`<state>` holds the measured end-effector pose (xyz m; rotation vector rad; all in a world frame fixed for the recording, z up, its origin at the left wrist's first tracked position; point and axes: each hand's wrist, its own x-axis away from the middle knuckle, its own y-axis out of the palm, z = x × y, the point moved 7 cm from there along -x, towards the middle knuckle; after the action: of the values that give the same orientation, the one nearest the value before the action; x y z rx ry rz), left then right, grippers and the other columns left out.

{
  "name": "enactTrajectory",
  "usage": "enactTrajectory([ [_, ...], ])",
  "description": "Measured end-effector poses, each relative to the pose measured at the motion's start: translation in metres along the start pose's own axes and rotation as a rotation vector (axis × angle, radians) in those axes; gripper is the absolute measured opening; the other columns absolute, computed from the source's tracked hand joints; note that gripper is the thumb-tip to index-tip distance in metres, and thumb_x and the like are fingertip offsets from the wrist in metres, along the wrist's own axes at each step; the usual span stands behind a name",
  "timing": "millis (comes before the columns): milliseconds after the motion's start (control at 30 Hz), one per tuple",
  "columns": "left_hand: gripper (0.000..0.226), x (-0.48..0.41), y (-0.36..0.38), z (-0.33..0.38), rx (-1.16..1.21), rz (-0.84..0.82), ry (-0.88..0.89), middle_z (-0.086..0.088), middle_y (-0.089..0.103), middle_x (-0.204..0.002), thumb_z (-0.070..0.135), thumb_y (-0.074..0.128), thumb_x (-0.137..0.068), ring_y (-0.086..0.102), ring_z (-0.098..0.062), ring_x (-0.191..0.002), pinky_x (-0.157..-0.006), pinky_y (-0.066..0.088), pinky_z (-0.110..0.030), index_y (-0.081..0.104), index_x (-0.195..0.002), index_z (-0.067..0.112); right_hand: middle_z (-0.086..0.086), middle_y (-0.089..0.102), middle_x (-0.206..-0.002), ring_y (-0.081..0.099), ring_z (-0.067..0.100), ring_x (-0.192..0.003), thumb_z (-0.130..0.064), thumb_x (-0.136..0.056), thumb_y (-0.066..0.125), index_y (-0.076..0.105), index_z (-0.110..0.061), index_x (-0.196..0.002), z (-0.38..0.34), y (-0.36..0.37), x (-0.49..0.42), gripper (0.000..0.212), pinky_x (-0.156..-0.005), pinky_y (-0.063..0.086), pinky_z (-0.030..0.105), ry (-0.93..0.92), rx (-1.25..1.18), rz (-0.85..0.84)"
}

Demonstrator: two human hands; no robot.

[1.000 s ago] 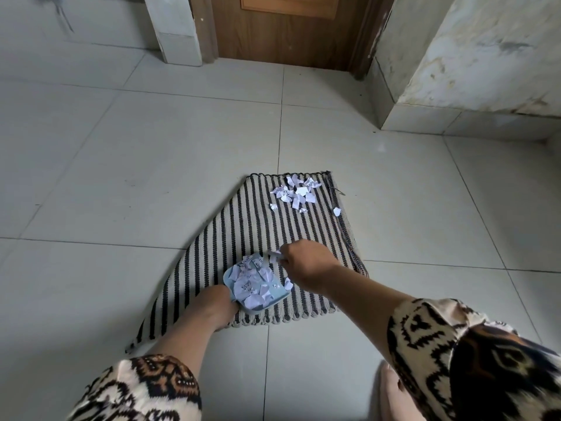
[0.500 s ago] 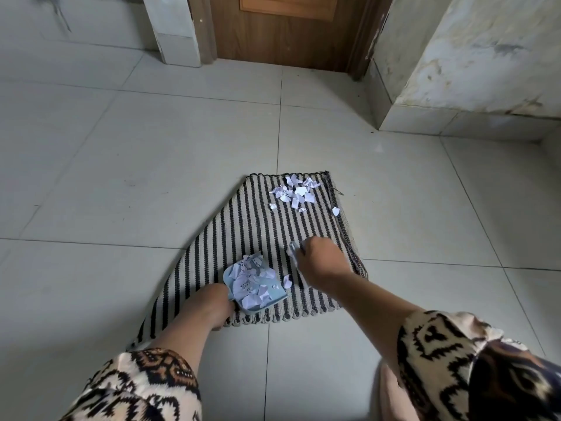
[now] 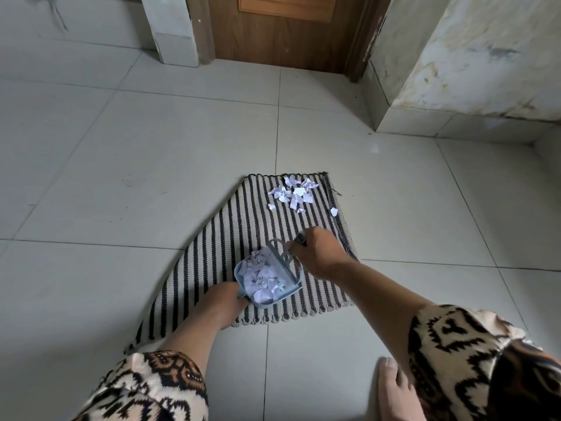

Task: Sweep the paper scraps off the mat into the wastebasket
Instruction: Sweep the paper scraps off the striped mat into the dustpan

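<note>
A black-and-white striped mat lies on the tile floor. A pile of white paper scraps sits near its far right corner, with one stray scrap by the right edge. My left hand grips the handle of a small blue dustpan heaped with scraps, resting on the mat's near part. My right hand holds a small grey-blue brush against the pan's right rim. No wastebasket is in view.
A wooden door stands at the far end between a pillar and a stained wall corner on the right. A bare foot rests on the tiles at the lower right. Tile floor surrounds the mat.
The brush in my right hand has swung in against the dustpan's rim. The loose scraps beside the pan are no longer on the mat. The far pile has not moved.
</note>
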<state>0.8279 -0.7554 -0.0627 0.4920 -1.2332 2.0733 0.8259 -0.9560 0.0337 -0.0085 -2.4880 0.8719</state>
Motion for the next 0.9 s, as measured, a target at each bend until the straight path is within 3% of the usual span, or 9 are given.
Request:
enactTrajectory([
  [133, 0.027, 0.001, -0.004, 0.009, 0.070, 0.066, -0.003, 0.005, 0.054, -0.060, 0.027, 0.047, -0.100, 0.044, -0.009, -0.044, -0.032, 0.032, -0.015, 0.065, -0.081, 0.028, 0.001, 0.049, -0.059, 0.037, 0.000, -0.032, -0.026, -0.101, 0.052, 0.069, 0.002, -0.093, -0.007, -0.037, -0.002, 0.034, -0.035, 0.032, 0.012, -0.036, -0.033, 0.083],
  [200, 0.029, -0.002, -0.005, 0.012, 0.116, 0.103, -0.007, 0.005, 0.051, -0.057, 0.025, 0.047, -0.099, 0.041, -0.010, -0.045, -0.035, 0.032, -0.018, 0.061, -0.075, 0.021, 0.001, 0.049, -0.058, 0.034, 0.003, -0.037, -0.030, -0.100, 0.053, 0.072, -0.004, -0.092, -0.008, -0.053, -0.004, 0.033, -0.036, 0.032, 0.014, -0.053, -0.046, 0.109],
  [333, 0.021, -0.011, -0.005, 0.018, 0.266, 0.158, 0.012, 0.003, 0.053, -0.057, 0.026, 0.049, -0.097, 0.038, -0.013, -0.047, -0.049, 0.030, -0.026, 0.067, -0.087, 0.022, 0.000, 0.047, -0.057, 0.034, 0.007, -0.044, -0.031, -0.099, 0.054, 0.074, -0.011, -0.092, -0.005, -0.089, -0.009, 0.029, -0.040, 0.033, 0.019, -0.054, -0.145, 0.163],
  [500, 0.020, -0.022, -0.010, 0.028, 0.390, 0.249, -0.027, 0.002, 0.047, -0.056, 0.023, 0.051, -0.098, 0.033, -0.012, -0.046, -0.045, 0.026, -0.025, 0.064, -0.086, 0.014, 0.009, 0.042, -0.060, 0.034, 0.022, -0.058, -0.027, -0.096, 0.060, 0.071, -0.009, -0.077, 0.006, -0.141, -0.028, 0.029, -0.053, 0.030, 0.037, -0.049, -0.189, 0.293],
  [633, 0.019, -0.029, -0.022, 0.033, 0.402, 0.314, -0.075, 0.000, 0.053, -0.061, 0.022, 0.049, -0.098, 0.041, -0.013, -0.050, -0.047, 0.029, -0.024, 0.064, -0.086, 0.019, 0.004, 0.044, -0.051, 0.033, 0.019, -0.048, -0.028, -0.094, 0.060, 0.065, 0.002, -0.072, 0.018, -0.164, -0.044, 0.038, -0.046, 0.026, 0.029, 0.017, 0.067, 0.460],
  [767, 0.018, -0.039, -0.032, 0.030, 0.372, 0.340, -0.133, 0.002, 0.052, -0.060, 0.025, 0.050, -0.096, 0.041, -0.014, -0.049, -0.049, 0.031, -0.025, 0.062, -0.083, 0.020, 0.001, 0.045, -0.048, 0.035, 0.014, -0.043, -0.027, -0.095, 0.058, 0.057, -0.009, -0.061, 0.031, -0.160, -0.072, 0.038, -0.040, 0.026, 0.027, 0.040, 0.194, 0.450],
  [900, 0.022, -0.047, -0.034, 0.027, 0.260, 0.278, -0.152, 0.001, 0.054, -0.063, 0.025, 0.049, -0.099, 0.044, -0.014, -0.051, -0.050, 0.032, -0.026, 0.062, -0.084, 0.016, 0.006, 0.050, -0.053, 0.040, 0.020, -0.046, -0.027, -0.095, 0.056, 0.058, -0.002, -0.067, 0.031, -0.158, -0.115, 0.038, -0.044, 0.029, 0.027, 0.016, 0.180, 0.436],
])
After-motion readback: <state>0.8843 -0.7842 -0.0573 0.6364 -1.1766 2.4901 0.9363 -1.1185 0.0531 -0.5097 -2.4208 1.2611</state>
